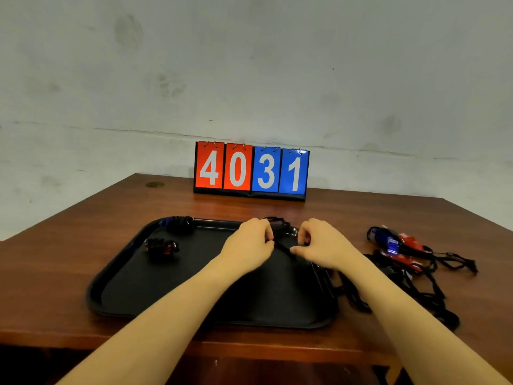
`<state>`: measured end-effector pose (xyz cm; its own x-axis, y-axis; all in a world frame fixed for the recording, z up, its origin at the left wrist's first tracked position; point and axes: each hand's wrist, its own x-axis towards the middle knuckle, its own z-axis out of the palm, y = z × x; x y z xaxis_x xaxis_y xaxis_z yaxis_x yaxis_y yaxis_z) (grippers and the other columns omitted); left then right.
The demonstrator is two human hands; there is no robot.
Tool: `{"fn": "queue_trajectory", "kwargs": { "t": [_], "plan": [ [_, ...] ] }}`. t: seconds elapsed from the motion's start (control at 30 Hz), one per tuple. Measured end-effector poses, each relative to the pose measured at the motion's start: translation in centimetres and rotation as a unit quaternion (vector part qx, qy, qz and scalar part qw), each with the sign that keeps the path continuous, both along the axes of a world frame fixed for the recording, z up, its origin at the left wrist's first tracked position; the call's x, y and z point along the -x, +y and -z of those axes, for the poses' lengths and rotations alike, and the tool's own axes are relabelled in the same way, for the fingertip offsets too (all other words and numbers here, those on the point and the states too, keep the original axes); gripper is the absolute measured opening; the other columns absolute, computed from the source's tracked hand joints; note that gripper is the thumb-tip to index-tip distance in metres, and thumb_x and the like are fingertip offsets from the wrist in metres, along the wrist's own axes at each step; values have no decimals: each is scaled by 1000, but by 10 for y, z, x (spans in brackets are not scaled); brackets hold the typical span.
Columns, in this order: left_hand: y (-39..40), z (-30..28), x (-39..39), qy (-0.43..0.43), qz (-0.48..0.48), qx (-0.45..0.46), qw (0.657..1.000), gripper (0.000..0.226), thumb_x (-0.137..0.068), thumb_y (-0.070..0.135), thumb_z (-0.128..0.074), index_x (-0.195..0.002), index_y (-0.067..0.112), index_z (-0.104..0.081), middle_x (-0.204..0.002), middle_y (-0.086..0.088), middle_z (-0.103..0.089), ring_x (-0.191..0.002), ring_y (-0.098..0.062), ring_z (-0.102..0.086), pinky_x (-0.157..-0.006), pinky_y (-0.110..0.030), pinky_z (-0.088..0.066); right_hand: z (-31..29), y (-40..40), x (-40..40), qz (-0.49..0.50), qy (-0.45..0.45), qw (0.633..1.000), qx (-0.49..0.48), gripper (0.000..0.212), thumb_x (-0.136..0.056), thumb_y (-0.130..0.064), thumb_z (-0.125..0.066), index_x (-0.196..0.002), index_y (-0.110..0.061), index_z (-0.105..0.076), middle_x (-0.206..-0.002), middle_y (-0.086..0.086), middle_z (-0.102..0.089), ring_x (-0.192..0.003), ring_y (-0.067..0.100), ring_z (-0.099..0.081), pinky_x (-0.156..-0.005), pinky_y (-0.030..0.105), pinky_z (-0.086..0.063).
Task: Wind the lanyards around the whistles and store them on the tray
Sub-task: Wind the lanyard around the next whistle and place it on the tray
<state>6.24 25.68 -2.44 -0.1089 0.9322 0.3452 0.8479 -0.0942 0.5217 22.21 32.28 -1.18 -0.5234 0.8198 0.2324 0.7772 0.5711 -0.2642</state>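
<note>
A black lanyard (283, 247) is being pinched between the closed left hand (251, 241) and right hand (322, 244) over the black tray's (116, 276) far right; two wound whistles (162, 247) are lying far left.

I observe both bare forearms extended forward and converging, the left hand (249, 243) and right hand (322, 245) near each other, knuckles up, fingers curled in, thumb and fingertips pinched together on each.

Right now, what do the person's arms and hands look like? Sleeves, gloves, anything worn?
Both forearms are bare up to the frame's bottom edge: no sleeves show. The left hand and right hand wear no gloves. No watch, bracelet or ring is visible at either wrist or on the fingers that show.
</note>
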Motion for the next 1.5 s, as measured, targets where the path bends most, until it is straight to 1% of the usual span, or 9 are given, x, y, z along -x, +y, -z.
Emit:
{"fn": "queue_trajectory", "kwargs": {
  "t": [0.1, 0.23, 0.4, 0.6, 0.8, 0.97, 1.2, 1.37, 1.5],
  "plan": [
    [2, 1, -7, 8, 13, 15, 1000, 21, -88, 17, -56, -109, 19, -58, -114, 0, -54, -102, -16, -55, -90, -37, -49, -2, -7, -6, -2, -117, 993, -31, 25, -80, -45, -63, -81, -22, -54, -92, -4, -45, -95, 18, -45, -79, 28, -38],
    [5, 5, -14, 32, 64, 53, 996, 39, -89, 15, -56, -128, 18, -50, -132, 1, -45, -121, -17, -46, -103, -33, -39, 0, -10, -6, -19, -128, 991, -43, 18, -88, -37, -57, -78, -22, -56, -90, -4, -43, -99, 20, -44, -78, 27, -33],
    [2, 0, -20, -17, 56, 15, 998, 41, -90, 17, -55, -129, 16, -45, -128, 1, -46, -106, -17, -53, -93, -28, -44, -8, -11, -5, -12, 126, 992, -26, 18, -89, -30, -58, -79, -17, -65, -76, -5, -57, -72, 11, -55, -64, 19, -43],
    [-4, -12, -17, -125, 61, -71, 988, 30, -87, 11, -56, -111, 21, -42, -100, 6, -49, -79, -7, -53, -65, -14, -41, -28, -16, 13, -26, 378, 925, 25, 19, -93, -22, -51, -83, -10, -60, -62, 2, -61, -47, 2, -52, -54, 13, -45],
    [-2, -23, -12, -163, 108, -103, 975, 41, -83, 15, -63, -116, 25, -39, -103, 18, -47, -98, 1, -50, -82, -12, -44, -38, -16, 34, -88, 532, 838, 87, 19, -97, -16, -43, -84, -10, -54, -60, 0, -59, -48, 7, -50, -48, 15, -43],
    [11, -26, -3, -148, 102, -118, 977, 37, -89, 20, -59, -122, 20, -42, -123, 5, -54, -110, -6, -51, -88, -14, -41, -42, -10, 45, -114, 569, 809, 93, 17, -97, -15, -44, -84, -9, -54, -60, 2, -58, -51, 9, -52, -50, 18, -46],
    [22, -25, 14, -150, 54, -146, 976, 22, -89, 21, -58, -104, 25, -42, -113, 7, -55, -95, 1, -51, -64, -3, -40, -29, 18, 49, -23, 552, 833, -8, 16, -92, -19, -53, -82, -9, -60, -64, 0, -58, -57, 5, -52, -59, 16, -43],
    [21, -20, 21, -115, 33, -195, 973, 26, -91, 28, -55, -116, 24, -54, -110, 7, -54, -98, 0, -49, -73, -1, -39, -14, 26, 49, 25, 502, 861, -73, 14, -89, -19, -59, -75, -14, -58, -92, 0, -53, -83, 12, -55, -69, 5, -40],
    [19, -20, 23, -148, 22, -185, 971, 28, -90, 26, -56, -118, 24, -55, -106, 12, -51, -98, 2, -47, -72, 6, -36, -7, 29, 46, 2, 508, 861, -33, 16, -88, -14, -59, -73, -8, -57, -106, -3, -54, -106, 12, -53, -74, 6, -44]
  ]
}}
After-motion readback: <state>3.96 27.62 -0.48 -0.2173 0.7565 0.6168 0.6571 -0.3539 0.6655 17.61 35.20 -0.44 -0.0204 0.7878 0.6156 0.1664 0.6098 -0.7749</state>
